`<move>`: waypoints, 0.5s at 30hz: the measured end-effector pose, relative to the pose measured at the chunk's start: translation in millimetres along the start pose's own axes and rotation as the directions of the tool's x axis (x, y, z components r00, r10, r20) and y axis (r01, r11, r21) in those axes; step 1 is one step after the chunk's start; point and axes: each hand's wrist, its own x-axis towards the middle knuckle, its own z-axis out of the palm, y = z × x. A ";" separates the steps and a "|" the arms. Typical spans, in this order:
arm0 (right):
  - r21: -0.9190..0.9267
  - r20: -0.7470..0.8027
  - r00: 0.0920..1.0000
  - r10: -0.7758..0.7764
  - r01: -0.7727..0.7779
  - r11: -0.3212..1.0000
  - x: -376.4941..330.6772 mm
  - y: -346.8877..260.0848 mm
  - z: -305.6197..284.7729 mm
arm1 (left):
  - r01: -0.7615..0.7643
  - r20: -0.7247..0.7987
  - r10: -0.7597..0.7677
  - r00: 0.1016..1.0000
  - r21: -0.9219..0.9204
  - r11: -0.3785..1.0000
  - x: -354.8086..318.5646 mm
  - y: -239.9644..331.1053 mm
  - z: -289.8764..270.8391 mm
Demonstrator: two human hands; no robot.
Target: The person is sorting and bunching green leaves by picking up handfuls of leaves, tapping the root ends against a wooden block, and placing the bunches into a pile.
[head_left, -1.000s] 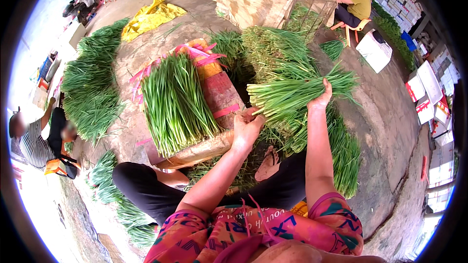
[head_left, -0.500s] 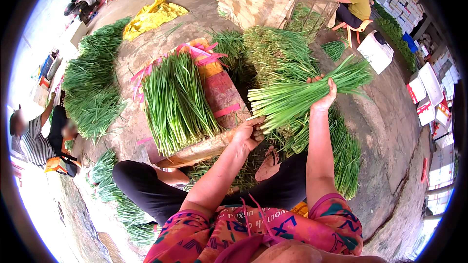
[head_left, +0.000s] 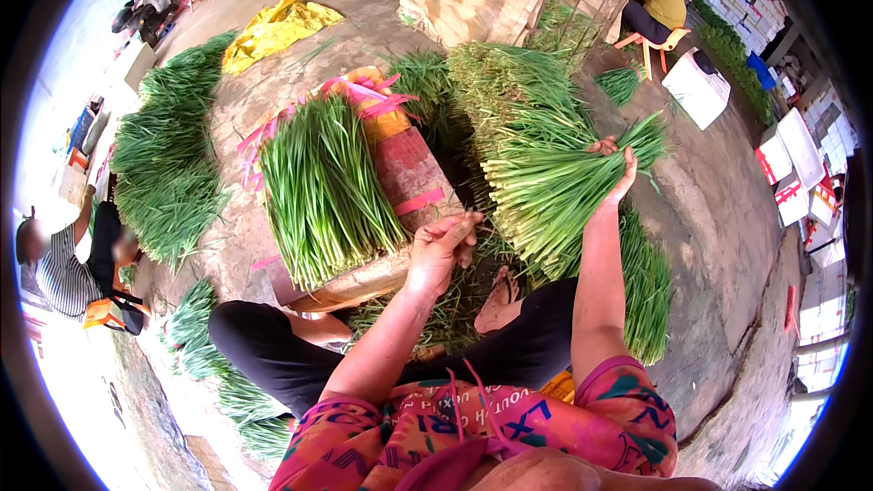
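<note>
— While the right hand [head_left: 617, 166] grips that bundle of green stalks [head_left: 555, 189] up high, which way does it run?
— Slanting, cut ends down-left toward the left hand [head_left: 441, 250], leafy tips up-right.
— And the left?
— Loosely curled, holding nothing I can see, just below-left of the bundle, beside the stacked greens [head_left: 323, 191].

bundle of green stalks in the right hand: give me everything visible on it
The bundle of green stalks is a thick sheaf of long, thin, leafy stems, darker green at the upper right end and paler toward the lower left end. It is held up, tilted, fanning out toward the lower left. The right hand grips it near the darker end. The left hand is just off its pale ends, not clearly touching. More greens lie beneath it.
</note>
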 end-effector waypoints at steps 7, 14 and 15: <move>-0.090 0.031 0.996 0.080 -0.076 0.993 2.0 11.7 5.6 | -0.213 -0.092 0.262 0.961 0.363 0.907 13.0 -22.7 20.1; -0.125 -0.116 0.993 0.011 -0.026 0.992 2.2 7.6 5.9 | -0.337 -0.122 0.393 0.911 0.326 0.883 6.7 -17.0 10.8; -0.155 -0.149 0.988 -0.027 0.003 0.988 2.0 5.0 4.2 | -0.252 -0.034 0.275 0.961 0.309 0.917 0.1 -9.2 10.1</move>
